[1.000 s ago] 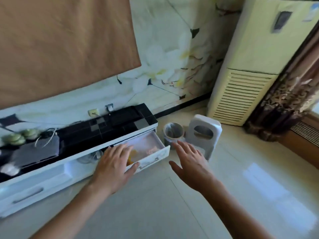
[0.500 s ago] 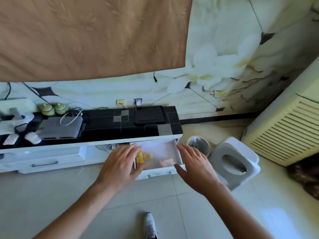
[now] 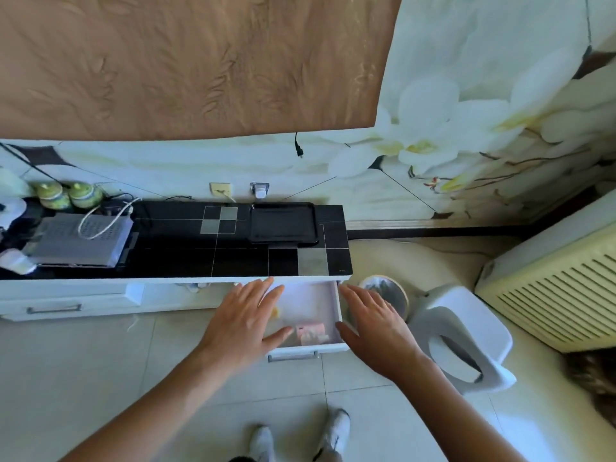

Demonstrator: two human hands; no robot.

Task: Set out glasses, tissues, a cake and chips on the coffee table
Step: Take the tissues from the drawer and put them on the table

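Note:
An open white drawer (image 3: pixel 336 305) juts out of the low TV cabinet (image 3: pixel 173 258) with its black tiled top. Inside lie a small pink packet (image 3: pixel 311 332) near the front and a yellow item (image 3: pixel 274 312), mostly hidden. My left hand (image 3: pixel 245 323) hovers over the drawer's left part, fingers spread and holding nothing. My right hand (image 3: pixel 375 326) is just outside the drawer's right wall, also open with nothing in it. No glasses, cake or chips are visible.
A black tray (image 3: pixel 283 225) sits on the cabinet top, with a grey set-top box (image 3: pixel 76 240) and two green jars (image 3: pixel 68 195) at the left. A bin (image 3: pixel 386 293), a white stool (image 3: pixel 463 338) and an air conditioner (image 3: pixel 560 285) stand to the right.
The view has swung to face the cabinet squarely and closer. Both hands have come nearer to the open drawer, the left over it, the right beside its right wall.

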